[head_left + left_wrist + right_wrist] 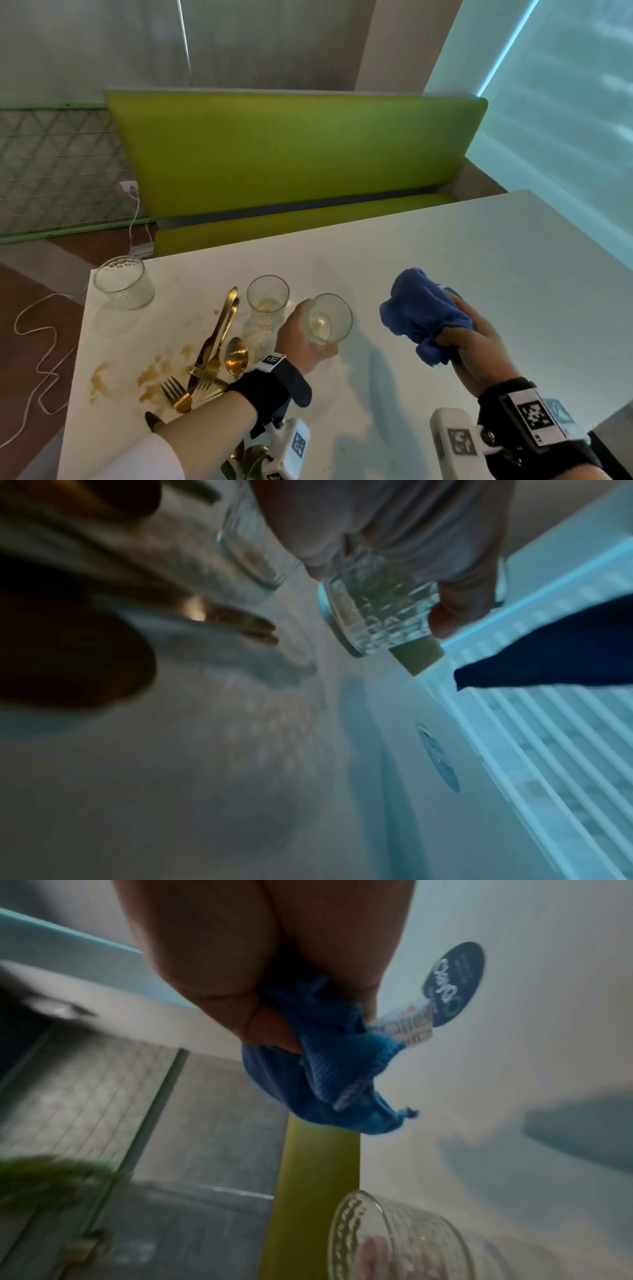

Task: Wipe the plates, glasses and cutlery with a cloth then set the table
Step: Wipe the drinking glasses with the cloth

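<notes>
My left hand [301, 337] grips a clear patterned glass [329, 318] and holds it tilted above the white table [445, 274], its mouth turned towards the right. The left wrist view shows the same glass [380, 615] with my fingers [455, 607] curled round it. My right hand [469, 339] holds a bunched blue cloth [424, 318] a short way right of the glass, apart from it. In the right wrist view the cloth [318, 1074] with its label hangs from my fingers, and the glass [394, 1237] lies below it.
Two more glasses [123, 282] [268, 301] stand at the table's left. Gold forks, a knife and spoons [219, 346] lie in a heap among brown spill stains [150, 373]. A green bench [291, 161] runs behind the table. The table edge is close on the left.
</notes>
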{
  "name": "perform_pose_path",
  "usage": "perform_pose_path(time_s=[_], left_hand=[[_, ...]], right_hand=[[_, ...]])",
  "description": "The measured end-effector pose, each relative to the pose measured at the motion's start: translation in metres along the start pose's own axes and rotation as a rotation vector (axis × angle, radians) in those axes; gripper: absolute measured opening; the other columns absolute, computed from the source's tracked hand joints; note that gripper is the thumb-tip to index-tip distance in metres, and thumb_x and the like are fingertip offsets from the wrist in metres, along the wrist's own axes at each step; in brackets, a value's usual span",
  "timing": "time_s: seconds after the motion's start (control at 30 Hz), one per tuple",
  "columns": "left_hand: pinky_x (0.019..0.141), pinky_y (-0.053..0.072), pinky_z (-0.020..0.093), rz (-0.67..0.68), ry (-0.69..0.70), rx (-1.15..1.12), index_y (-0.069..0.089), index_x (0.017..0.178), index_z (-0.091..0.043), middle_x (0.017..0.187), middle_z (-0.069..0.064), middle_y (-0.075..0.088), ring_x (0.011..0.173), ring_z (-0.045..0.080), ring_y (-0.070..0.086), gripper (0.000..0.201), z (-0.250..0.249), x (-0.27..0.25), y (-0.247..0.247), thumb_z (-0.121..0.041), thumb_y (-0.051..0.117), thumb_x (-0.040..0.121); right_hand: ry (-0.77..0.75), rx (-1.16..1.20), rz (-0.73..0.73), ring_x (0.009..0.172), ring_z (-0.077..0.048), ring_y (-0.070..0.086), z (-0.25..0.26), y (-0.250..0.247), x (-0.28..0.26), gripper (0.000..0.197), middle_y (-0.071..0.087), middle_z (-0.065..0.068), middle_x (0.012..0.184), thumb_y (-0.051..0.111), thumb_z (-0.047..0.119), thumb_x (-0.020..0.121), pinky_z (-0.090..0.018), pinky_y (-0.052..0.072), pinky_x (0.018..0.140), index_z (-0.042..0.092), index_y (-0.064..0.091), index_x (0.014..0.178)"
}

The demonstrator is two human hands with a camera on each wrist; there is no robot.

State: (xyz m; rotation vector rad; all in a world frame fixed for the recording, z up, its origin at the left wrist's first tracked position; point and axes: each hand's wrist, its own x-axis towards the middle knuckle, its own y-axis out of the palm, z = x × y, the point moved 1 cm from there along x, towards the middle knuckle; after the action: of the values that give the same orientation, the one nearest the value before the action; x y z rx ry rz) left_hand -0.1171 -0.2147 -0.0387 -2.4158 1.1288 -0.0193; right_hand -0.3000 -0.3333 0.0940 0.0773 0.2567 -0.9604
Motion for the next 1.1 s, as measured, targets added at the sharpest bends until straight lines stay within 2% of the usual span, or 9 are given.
perform_pose_path(time_s=[0.1,0.2,0.3,0.4,0.57,0.7,0.83,1.0,1.1], left_hand=[[0.097,0.033,0.016,0.093,0.204,0.010,0.040,0.134,-0.026,0.131,-0.010,0.048,0.122,0.008,0.046,0.095,-0.011,-0.006,-0.018,-0.019,0.089,0.053],[0.097,0.042,0.020,0.180,0.324,0.022,0.047,0.116,-0.035,0.118,-0.012,0.053,0.109,0.001,0.053,0.079,-0.033,-0.005,-0.035,-0.021,0.088,0.050],[0.081,0.049,0.024,0.322,0.414,0.035,0.056,0.092,0.004,0.088,0.012,0.062,0.079,0.016,0.059,0.032,-0.055,-0.011,-0.047,-0.015,0.073,0.071],[0.074,0.037,0.024,0.146,0.610,0.403,0.047,0.077,-0.026,0.074,-0.014,0.048,0.070,0.013,0.045,0.041,-0.058,-0.022,-0.074,-0.052,0.071,0.057],[0.076,0.045,0.027,0.107,0.909,0.576,0.047,0.090,-0.023,0.088,-0.005,0.054,0.086,0.015,0.045,0.066,-0.060,-0.052,-0.095,-0.043,0.083,0.038],[0.075,0.050,0.033,-0.091,0.992,0.607,0.049,0.101,-0.011,0.102,0.004,0.055,0.092,0.019,0.044,0.055,-0.054,-0.071,-0.107,-0.038,0.066,0.056],[0.078,0.051,0.039,-0.108,0.968,0.653,0.045,0.116,-0.015,0.115,0.004,0.060,0.096,0.027,0.057,0.055,-0.043,-0.072,-0.115,-0.036,0.061,0.067],[0.079,0.048,0.034,0.226,0.663,0.618,0.051,0.117,-0.021,0.106,-0.003,0.058,0.096,0.013,0.035,0.082,-0.050,-0.083,-0.134,-0.042,0.079,0.042],[0.083,0.048,0.035,0.356,0.558,0.527,0.052,0.109,-0.024,0.094,-0.008,0.049,0.090,0.005,0.030,0.076,-0.053,-0.092,-0.138,-0.048,0.070,0.039]], right_hand=[[-0.238,-0.244,0.165,0.057,-0.007,0.057,0.013,0.019,-0.013,0.057,0.067,0.012,0.079,0.041,-0.015,0.068,-0.020,0.047,0.049,0.023,0.061,0.106],[-0.702,-0.729,0.355,0.104,-0.007,0.056,0.010,0.054,-0.030,0.055,0.058,0.010,0.121,0.039,0.002,0.069,-0.015,0.044,0.094,0.027,0.055,0.116],[-0.954,-1.219,0.456,0.118,-0.016,0.051,-0.003,0.081,-0.044,0.062,0.058,-0.001,0.125,0.065,0.014,0.059,-0.019,0.034,0.106,0.016,0.050,0.120],[-0.882,-1.434,0.490,0.106,-0.015,0.064,-0.008,0.098,-0.049,0.091,0.065,-0.002,0.118,0.079,0.036,0.036,-0.022,0.035,0.096,0.011,0.051,0.119],[-0.498,-1.287,0.762,0.086,-0.020,0.061,-0.013,0.124,-0.050,0.014,0.069,-0.006,0.093,0.057,0.007,0.070,-0.013,0.041,0.072,0.008,0.065,0.081],[-0.274,-0.574,0.755,0.073,-0.005,0.056,-0.008,0.139,-0.056,0.037,0.063,0.003,0.085,0.057,0.003,0.060,-0.015,0.047,0.064,0.006,0.058,0.097],[0.112,-0.097,0.765,0.039,-0.011,0.047,0.003,0.152,-0.069,0.018,0.054,0.003,0.042,0.046,-0.004,0.044,-0.016,0.031,0.038,0.010,0.057,0.046],[-0.584,-1.176,0.938,0.068,0.005,0.047,0.004,0.161,-0.070,0.025,0.056,0.018,0.075,0.061,0.003,0.071,-0.007,0.033,0.068,0.009,0.064,0.095],[-1.085,-1.601,0.794,0.058,-0.006,0.061,-0.002,0.162,-0.078,0.033,0.065,0.016,0.069,0.078,0.021,0.043,-0.014,0.044,0.054,0.026,0.068,0.075]])
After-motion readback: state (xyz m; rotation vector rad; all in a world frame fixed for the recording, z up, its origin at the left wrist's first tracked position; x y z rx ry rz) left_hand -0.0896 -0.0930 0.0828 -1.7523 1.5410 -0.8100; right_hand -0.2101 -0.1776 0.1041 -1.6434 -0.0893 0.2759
